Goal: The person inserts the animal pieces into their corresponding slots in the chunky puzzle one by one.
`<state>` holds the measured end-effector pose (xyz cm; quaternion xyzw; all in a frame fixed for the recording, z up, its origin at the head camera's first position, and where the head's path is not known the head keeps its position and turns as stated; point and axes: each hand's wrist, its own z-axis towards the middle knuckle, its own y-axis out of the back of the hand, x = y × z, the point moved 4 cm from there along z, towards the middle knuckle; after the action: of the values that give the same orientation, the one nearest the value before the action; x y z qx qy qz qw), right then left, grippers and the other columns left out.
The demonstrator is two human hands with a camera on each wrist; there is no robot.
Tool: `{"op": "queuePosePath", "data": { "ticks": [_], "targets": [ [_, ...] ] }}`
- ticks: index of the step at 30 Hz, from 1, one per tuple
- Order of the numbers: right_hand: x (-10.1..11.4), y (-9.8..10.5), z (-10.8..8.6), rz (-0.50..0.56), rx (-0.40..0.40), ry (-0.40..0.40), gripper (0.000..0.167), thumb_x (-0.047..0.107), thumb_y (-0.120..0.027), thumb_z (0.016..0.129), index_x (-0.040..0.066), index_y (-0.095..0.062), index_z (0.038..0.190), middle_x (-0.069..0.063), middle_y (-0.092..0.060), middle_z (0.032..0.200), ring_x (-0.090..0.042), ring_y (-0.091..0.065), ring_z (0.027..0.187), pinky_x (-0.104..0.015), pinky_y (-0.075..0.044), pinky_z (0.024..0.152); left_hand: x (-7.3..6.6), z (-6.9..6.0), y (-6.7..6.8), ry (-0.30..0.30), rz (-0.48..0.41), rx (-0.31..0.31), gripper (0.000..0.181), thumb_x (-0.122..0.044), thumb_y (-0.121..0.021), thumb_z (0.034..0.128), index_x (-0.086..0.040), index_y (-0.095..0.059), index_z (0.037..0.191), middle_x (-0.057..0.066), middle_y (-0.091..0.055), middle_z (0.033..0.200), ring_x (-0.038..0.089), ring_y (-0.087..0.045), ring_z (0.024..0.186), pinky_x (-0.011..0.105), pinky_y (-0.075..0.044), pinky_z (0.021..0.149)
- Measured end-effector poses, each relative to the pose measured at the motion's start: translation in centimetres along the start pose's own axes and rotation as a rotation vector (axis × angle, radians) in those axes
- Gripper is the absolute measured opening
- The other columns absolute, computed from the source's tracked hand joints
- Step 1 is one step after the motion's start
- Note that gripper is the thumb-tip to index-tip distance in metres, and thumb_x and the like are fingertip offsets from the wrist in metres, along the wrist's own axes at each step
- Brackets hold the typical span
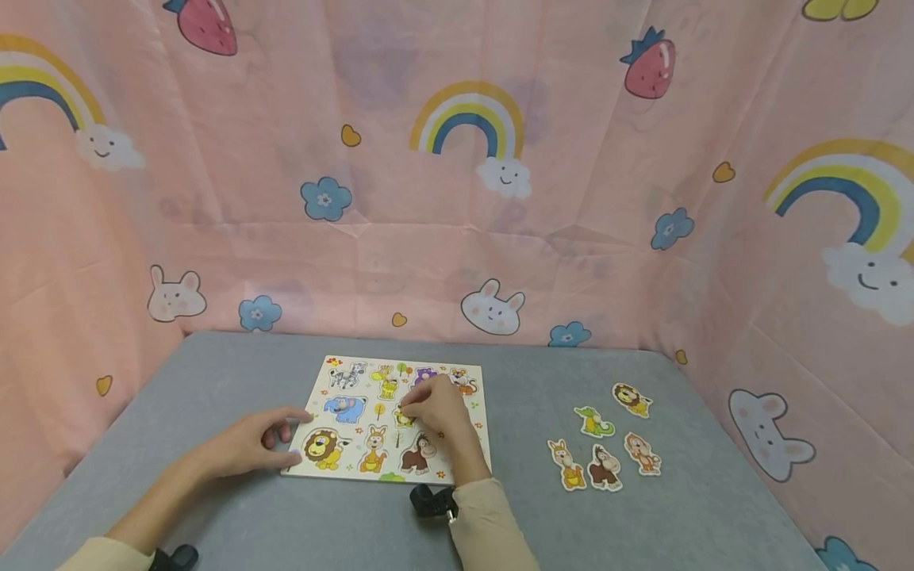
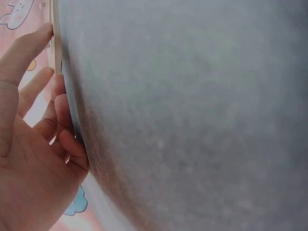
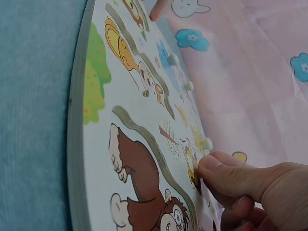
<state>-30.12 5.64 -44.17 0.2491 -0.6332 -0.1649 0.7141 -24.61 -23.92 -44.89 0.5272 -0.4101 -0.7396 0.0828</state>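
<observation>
Board (image 1: pixel 391 456) lies flat on the grey table (image 1: pixel 571 531) at lower centre of the head view; it is probably light, stiff and smooth, easiest held by its edges. The left hand (image 1: pixel 246 444) spreads thumb and forefinger at its left edge; the right hand (image 1: pixel 444 412) pinches a yellow piece (image 1: pixel 403 418) near its middle. That piece looks thin and rigid, best taken by knob or rim; fingers hide which. At lower right lie a loose lion (image 1: pixel 631 400), crocodile (image 1: pixel 594 423), kangaroo (image 1: pixel 568 466), gorilla (image 1: pixel 604 469) and monkey (image 1: pixel 643 454); table between them and the board gives room sideways. Beyond the far edge rises a curtain (image 1: pixel 385 254).

In the left wrist view, a fingertip at upper left meets the board's thin side; other fingers bend loosely.

In the right wrist view, thumb and finger meet at lower right. White knobs (image 3: pixel 206 144) stand up nearby, so a low sideways pass might catch them; the board's near edge runs down left of centre.
</observation>
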Motion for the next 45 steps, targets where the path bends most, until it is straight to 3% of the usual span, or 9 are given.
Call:
{"op": "queuePosePath", "data": {
  "ticks": [11,16,24,28,31,34,36,39,45],
  "targets": [
    [-0.3,0.1,0.2,0.059,0.028,0.026,0.007,0.000,-0.082,0.082,0.005,-0.078,0.080,0.002,-0.065,0.078,-0.015,-0.057,0.073,-0.033,-0.049,0.068,-0.1,0.0,0.1,0.004,-0.002,0.005,0.053,-0.022,-0.083,0.0865,-0.001,-0.061,0.130,0.002,-0.052,0.091,0.013,-0.047,0.073,0.028,-0.038,0.065],
    [-0.5,1.1,0.7,0.131,0.049,0.091,0.003,0.001,-0.081,0.085,0.001,-0.078,0.087,-0.001,-0.069,0.082,-0.015,-0.061,0.076,-0.034,-0.050,0.070,-0.1,0.0,0.1,0.004,-0.009,0.005,0.054,-0.021,-0.083,0.0868,-0.001,-0.060,0.131,0.002,-0.051,0.091,0.013,-0.046,0.073,0.028,-0.038,0.064],
    [-0.6,3.6,1.3,0.292,0.114,0.170,0.014,0.001,-0.076,0.090,-0.009,-0.074,0.099,-0.011,-0.073,0.094,-0.020,-0.066,0.087,-0.047,-0.053,0.084,-0.1,0.0,0.2,0.001,-0.002,-0.012,0.054,-0.021,-0.084,0.0854,0.000,-0.061,0.130,0.002,-0.052,0.091,0.011,-0.046,0.072,0.028,-0.038,0.064],
    [-1.4,4.6,1.6,0.365,0.177,0.141,0.021,0.006,-0.075,0.092,-0.008,-0.073,0.108,-0.009,-0.073,0.098,-0.017,-0.060,0.075,-0.035,-0.049,0.069,-0.2,-0.1,0.1,0.008,0.005,-0.010,0.054,-0.022,-0.084,0.0857,-0.001,-0.061,0.130,0.002,-0.052,0.091,0.011,-0.046,0.073,0.028,-0.038,0.065],
    [-1.9,5.2,1.8,0.404,0.212,0.114,0.025,0.008,-0.075,0.093,-0.007,-0.072,0.113,-0.008,-0.073,0.099,-0.013,-0.043,0.057,-0.028,-0.034,0.054,-0.2,-0.1,0.0,0.016,0.002,-0.003,0.054,-0.023,-0.084,0.0860,-0.001,-0.061,0.130,0.002,-0.052,0.091,0.012,-0.046,0.074,0.028,-0.038,0.065],
    [-2.1,5.8,1.9,0.420,0.230,0.104,0.029,0.008,-0.075,0.093,-0.009,-0.070,0.117,-0.011,-0.073,0.101,-0.010,-0.031,0.050,-0.029,-0.029,0.052,-0.1,-0.1,0.0,0.021,-0.001,-0.001,0.054,-0.023,-0.084,0.0859,-0.002,-0.061,0.130,0.002,-0.052,0.092,0.012,-0.046,0.074,0.028,-0.038,0.065],
    [-2.2,6.0,2.1,0.412,0.229,0.112,0.031,0.008,-0.076,0.093,-0.010,-0.069,0.117,-0.011,-0.073,0.103,-0.010,-0.033,0.052,-0.028,-0.031,0.053,0.0,-0.1,0.0,0.022,-0.002,-0.001,0.054,-0.022,-0.084,0.0859,-0.001,-0.061,0.130,0.002,-0.052,0.092,0.011,-0.046,0.074,0.028,-0.038,0.065],
    [-2.4,6.5,2.2,0.371,0.225,0.131,0.032,0.009,-0.076,0.093,-0.010,-0.068,0.117,-0.010,-0.073,0.103,-0.016,-0.043,0.059,-0.030,-0.036,0.058,0.0,0.0,0.0,0.019,0.000,0.002,0.054,-0.023,-0.084,0.0864,-0.001,-0.061,0.131,0.001,-0.052,0.091,0.011,-0.046,0.074,0.028,-0.038,0.065],
    [-2.9,7.3,2.2,0.317,0.232,0.182,0.033,0.010,-0.075,0.094,-0.009,-0.068,0.120,-0.011,-0.073,0.101,-0.042,-0.061,0.084,-0.036,-0.046,0.064,0.0,-0.1,0.1,0.012,-0.013,-0.002,0.055,-0.023,-0.084,0.0864,0.000,-0.060,0.131,0.002,-0.052,0.091,0.011,-0.046,0.073,0.028,-0.038,0.065]
  ]
}}
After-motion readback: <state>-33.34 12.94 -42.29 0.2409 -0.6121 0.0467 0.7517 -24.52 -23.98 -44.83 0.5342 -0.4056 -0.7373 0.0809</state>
